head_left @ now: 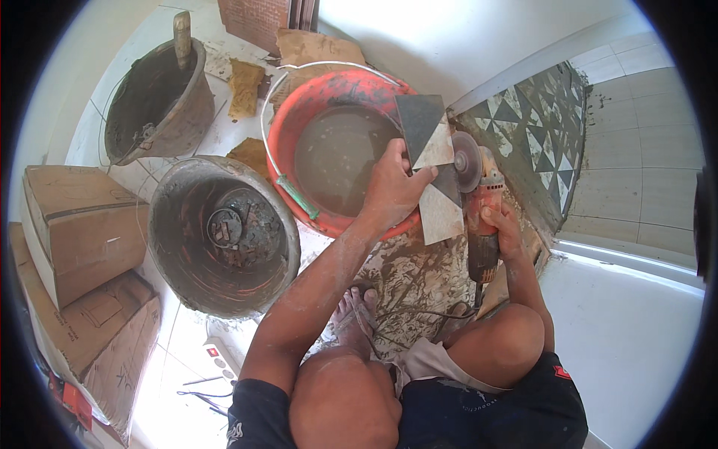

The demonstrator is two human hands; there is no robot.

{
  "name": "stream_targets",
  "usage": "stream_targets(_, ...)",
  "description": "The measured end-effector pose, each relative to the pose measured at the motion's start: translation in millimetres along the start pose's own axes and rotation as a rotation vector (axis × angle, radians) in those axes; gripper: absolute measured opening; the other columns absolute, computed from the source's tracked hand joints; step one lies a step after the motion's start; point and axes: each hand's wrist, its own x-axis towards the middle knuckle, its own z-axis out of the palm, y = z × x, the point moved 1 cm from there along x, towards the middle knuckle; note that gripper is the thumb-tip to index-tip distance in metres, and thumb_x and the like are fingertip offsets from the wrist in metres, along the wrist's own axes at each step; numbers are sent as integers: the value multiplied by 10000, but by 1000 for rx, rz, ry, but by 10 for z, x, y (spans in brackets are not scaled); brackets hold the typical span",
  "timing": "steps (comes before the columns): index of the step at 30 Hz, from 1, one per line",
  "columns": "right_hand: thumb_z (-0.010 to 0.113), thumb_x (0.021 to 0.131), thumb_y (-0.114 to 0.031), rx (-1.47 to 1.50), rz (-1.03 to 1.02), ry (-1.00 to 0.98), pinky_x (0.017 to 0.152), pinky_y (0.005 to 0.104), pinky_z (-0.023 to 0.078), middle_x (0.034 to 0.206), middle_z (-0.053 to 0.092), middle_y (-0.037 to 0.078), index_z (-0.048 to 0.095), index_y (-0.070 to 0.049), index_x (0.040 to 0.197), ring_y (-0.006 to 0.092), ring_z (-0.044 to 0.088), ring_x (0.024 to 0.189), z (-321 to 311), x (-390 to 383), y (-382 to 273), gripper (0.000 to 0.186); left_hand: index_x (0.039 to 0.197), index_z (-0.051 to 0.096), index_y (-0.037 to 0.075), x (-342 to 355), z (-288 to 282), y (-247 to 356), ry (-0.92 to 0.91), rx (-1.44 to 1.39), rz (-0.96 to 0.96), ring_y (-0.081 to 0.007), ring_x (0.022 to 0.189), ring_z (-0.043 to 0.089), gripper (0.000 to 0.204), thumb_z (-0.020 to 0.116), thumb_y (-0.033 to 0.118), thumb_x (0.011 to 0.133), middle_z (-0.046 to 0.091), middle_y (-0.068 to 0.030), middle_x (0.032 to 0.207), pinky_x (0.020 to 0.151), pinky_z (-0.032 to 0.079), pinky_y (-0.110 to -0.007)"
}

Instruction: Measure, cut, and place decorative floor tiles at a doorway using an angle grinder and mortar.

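A crouching person held a patterned tile [436, 150] beside a grinder [485, 199], over the right rim of a red bucket [282, 150] of cloudy water [336, 161]. The left hand [393, 185] was pinched on the tile's left edge, thumb on its face. The right hand [508, 233] was wrapped around the grinder's body, its disc [465, 162] at the tile's right edge.

The tile looked partway through shaping: a slight step and a line crossed it level with the disc, so a cut was perhaps begun, with the trimming apparently unfinished. Through the doorway at right, many patterned tiles [535, 127] lay in place, smeared with grey; wiping them seemed left to do.

The left fingers behind the tile were hidden, as was much of the right palm. Whether the disc touched the tile or was spinning, and whether the tile was one piece or two, could not be told. The grey bucket's [176, 224] contents were hard to make out, and the laid floor was partly cut off by the wall.
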Motion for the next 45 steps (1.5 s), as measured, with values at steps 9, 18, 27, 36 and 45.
stream_targets(9, 713, 927, -306, -84, -20, -36, 842, 313, 540, 1053, 710, 61, 649, -7, 1207, 149, 682, 914, -71, 123, -59, 414, 1265, 474, -42, 9, -32, 62, -35, 101, -40, -150, 916, 702, 413, 703, 48, 932, 717, -143, 1062, 756, 560, -298)
stream_targets(18, 698, 960, -280, -37, 7, -42, 829, 299, 543, 1032, 714, 59, 652, -4, 1204, 151, 688, 880, 7, 187, -142, 371, 1080, 519, -22, 8, -15, -27, 30, 1, -4, -222, 769, 645, 388, 760, 173, 845, 666, -142, 853, 714, 510, -400)
stream_targets(27, 674, 975, -316, -74, -20, -16, 776, 294, 563, 1026, 721, 79, 640, -4, 1215, 157, 701, 855, 103, 257, -238, 395, 1060, 516, -7, 21, -20, -75, 39, 44, 28, -290, 776, 650, 385, 755, 202, 843, 648, -164, 855, 728, 500, -444)
stream_targets(36, 680, 978, -260, -63, 28, -22, 838, 308, 553, 1073, 705, 51, 629, -16, 1253, 150, 691, 921, 54, 306, -295, 371, 1072, 532, -8, 10, -7, 6, 22, 47, 10, -320, 784, 671, 363, 741, 190, 851, 672, -168, 866, 749, 510, -445)
stream_targets(45, 687, 973, -274, -52, 24, -15, 846, 310, 552, 1099, 705, 60, 628, -8, 1261, 152, 688, 938, 123, 342, -342, 397, 1095, 539, -15, 1, -10, -2, 31, 7, 30, -328, 831, 691, 364, 736, 174, 855, 697, -188, 919, 781, 518, -444)
